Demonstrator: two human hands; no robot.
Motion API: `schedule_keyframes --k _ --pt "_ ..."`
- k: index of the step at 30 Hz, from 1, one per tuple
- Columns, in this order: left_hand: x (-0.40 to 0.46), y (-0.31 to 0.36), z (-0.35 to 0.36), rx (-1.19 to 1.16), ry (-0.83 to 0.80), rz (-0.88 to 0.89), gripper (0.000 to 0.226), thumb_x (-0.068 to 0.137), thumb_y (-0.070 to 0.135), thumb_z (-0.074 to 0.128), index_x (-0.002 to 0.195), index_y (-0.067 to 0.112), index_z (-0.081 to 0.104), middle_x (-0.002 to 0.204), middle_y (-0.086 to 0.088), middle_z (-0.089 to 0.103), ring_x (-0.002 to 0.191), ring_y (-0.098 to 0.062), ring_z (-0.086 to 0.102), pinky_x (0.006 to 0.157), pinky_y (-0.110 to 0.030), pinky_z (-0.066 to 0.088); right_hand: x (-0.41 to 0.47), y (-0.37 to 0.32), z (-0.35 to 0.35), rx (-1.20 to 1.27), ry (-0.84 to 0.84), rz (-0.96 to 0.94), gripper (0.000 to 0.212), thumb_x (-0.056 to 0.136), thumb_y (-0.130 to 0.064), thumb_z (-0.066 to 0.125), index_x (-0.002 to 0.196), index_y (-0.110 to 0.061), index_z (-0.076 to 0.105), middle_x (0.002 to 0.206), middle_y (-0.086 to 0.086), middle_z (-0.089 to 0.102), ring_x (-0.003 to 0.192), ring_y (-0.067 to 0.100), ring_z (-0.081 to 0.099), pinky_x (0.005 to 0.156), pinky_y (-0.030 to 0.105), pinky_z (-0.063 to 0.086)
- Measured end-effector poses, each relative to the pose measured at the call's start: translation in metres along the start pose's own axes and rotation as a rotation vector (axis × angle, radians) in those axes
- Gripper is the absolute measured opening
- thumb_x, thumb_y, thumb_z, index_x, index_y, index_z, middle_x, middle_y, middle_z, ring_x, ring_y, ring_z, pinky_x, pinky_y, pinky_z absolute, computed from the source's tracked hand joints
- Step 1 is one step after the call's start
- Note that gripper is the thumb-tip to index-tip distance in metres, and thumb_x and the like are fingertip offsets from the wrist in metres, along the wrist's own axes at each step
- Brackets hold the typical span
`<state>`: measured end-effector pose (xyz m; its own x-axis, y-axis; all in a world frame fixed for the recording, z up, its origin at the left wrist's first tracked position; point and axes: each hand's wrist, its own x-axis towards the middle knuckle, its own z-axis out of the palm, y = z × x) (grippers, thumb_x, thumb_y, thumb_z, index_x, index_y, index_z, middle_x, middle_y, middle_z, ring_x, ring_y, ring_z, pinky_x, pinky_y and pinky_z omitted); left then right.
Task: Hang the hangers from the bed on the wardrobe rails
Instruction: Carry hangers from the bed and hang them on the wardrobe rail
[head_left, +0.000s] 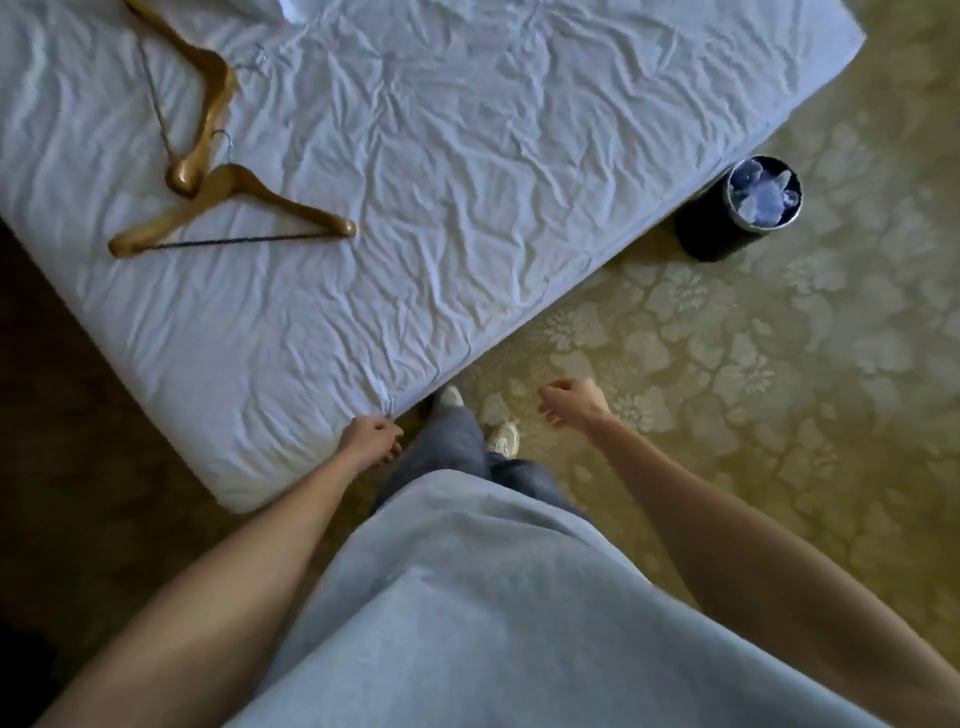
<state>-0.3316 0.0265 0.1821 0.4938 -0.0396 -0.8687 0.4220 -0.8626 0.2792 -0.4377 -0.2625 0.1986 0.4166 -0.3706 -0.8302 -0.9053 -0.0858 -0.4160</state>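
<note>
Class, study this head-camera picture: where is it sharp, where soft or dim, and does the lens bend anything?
Head view: the bed is evenly lit with crisp creases; the two wooden hangers look slightly soft; the floor left of the bed falls into deep shadow; the wide lens bows the bed's edge and stretches the forearms.

The upper hanger (197, 98) is cut off by the top edge.

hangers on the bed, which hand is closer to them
Left. The left hand is at the bed's near corner, below the hangers; the right hand hangs over the carpet, farther right.
</note>
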Motion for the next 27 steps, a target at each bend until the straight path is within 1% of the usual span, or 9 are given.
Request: schedule_keyframes --k 4,5,8,11,14,16,20,24,27 --pt "0.013 -0.016 -0.014 -0.146 0.055 -0.106 0.022 0.093 0.016 0.061 0.083 0.004 0.076 0.079 -0.011 0.075 0.064 -0.023 0.065 0.061 -0.028 0.052 0.044 -0.090 0.002 -0.083 -0.069 -0.100 0.019 0.096 -0.014 0.056 0.102 -0.005 0.072 0.089 0.013 0.073 0.073 0.021 0.067 0.077 0.039 0.061" --pt "0.017 -0.019 -0.016 -0.189 0.065 -0.142 0.021 0.094 0.015 0.061 0.083 0.003 0.075 0.079 -0.011 0.075 0.064 -0.024 0.065 0.060 -0.027 0.053 0.054 -0.107 0.003 -0.104 -0.084 -0.106 0.019 0.096 -0.015 0.057 0.101 -0.004 0.071 0.087 0.012 0.073 0.072 0.021 0.066 0.074 0.038 0.060" --pt "0.025 -0.021 -0.023 -0.309 0.053 -0.253 0.021 0.098 0.011 0.059 0.083 0.000 0.070 0.077 -0.014 0.068 0.054 -0.019 0.057 0.040 -0.019 0.044 0.078 -0.142 0.004 -0.185 -0.115 -0.097 0.018 0.096 -0.014 0.058 0.101 -0.003 0.071 0.083 0.010 0.072 0.067 0.018 0.065 0.062 0.030 0.057" --pt "0.035 -0.020 -0.036 -0.405 0.043 -0.331 0.022 0.098 0.007 0.057 0.080 -0.001 0.067 0.069 -0.010 0.063 0.051 -0.016 0.052 0.038 -0.017 0.039 0.094 -0.165 0.007 -0.313 -0.157 -0.031 0.017 0.096 -0.011 0.057 0.102 -0.002 0.071 0.085 0.011 0.072 0.066 0.018 0.064 0.057 0.026 0.054" --pt "0.047 -0.005 -0.061 -0.516 0.067 -0.376 0.027 0.094 0.011 0.059 0.070 0.003 0.068 0.067 -0.012 0.068 0.058 -0.025 0.062 0.051 -0.025 0.049 0.113 -0.195 0.013 -0.416 -0.183 0.019 0.017 0.096 -0.012 0.057 0.099 -0.002 0.071 0.082 0.011 0.073 0.063 0.018 0.064 0.053 0.025 0.053" --pt "0.062 0.010 -0.080 -0.555 0.065 -0.366 0.026 0.091 0.017 0.059 0.071 0.006 0.071 0.072 -0.013 0.073 0.065 -0.027 0.067 0.061 -0.029 0.051 0.131 -0.220 0.021 -0.439 -0.203 0.022 0.016 0.096 -0.012 0.057 0.100 -0.002 0.070 0.077 0.009 0.071 0.060 0.018 0.062 0.049 0.024 0.050" --pt "0.100 0.060 -0.126 -0.654 0.106 -0.317 0.024 0.093 0.015 0.055 0.075 0.008 0.070 0.073 -0.009 0.071 0.057 -0.019 0.061 0.056 -0.027 0.050 0.167 -0.282 0.046 -0.444 -0.245 -0.035 0.015 0.095 -0.012 0.059 0.099 -0.004 0.070 0.073 0.007 0.071 0.058 0.018 0.062 0.051 0.026 0.051" --pt "0.158 0.104 -0.171 -0.704 0.202 -0.333 0.026 0.085 0.021 0.052 0.071 0.013 0.071 0.076 -0.008 0.074 0.075 -0.028 0.071 0.073 -0.036 0.061 0.200 -0.364 0.084 -0.409 -0.298 -0.135 0.014 0.096 -0.011 0.058 0.098 -0.006 0.071 0.080 0.010 0.071 0.059 0.016 0.061 0.052 0.024 0.050" --pt "0.212 0.130 -0.202 -0.743 0.275 -0.364 0.028 0.080 0.026 0.050 0.082 0.013 0.075 0.090 -0.011 0.076 0.086 -0.031 0.072 0.079 -0.039 0.061 0.239 -0.426 0.123 -0.414 -0.324 -0.225 0.015 0.095 -0.011 0.056 0.096 -0.008 0.071 0.077 0.007 0.070 0.058 0.015 0.061 0.052 0.024 0.050"
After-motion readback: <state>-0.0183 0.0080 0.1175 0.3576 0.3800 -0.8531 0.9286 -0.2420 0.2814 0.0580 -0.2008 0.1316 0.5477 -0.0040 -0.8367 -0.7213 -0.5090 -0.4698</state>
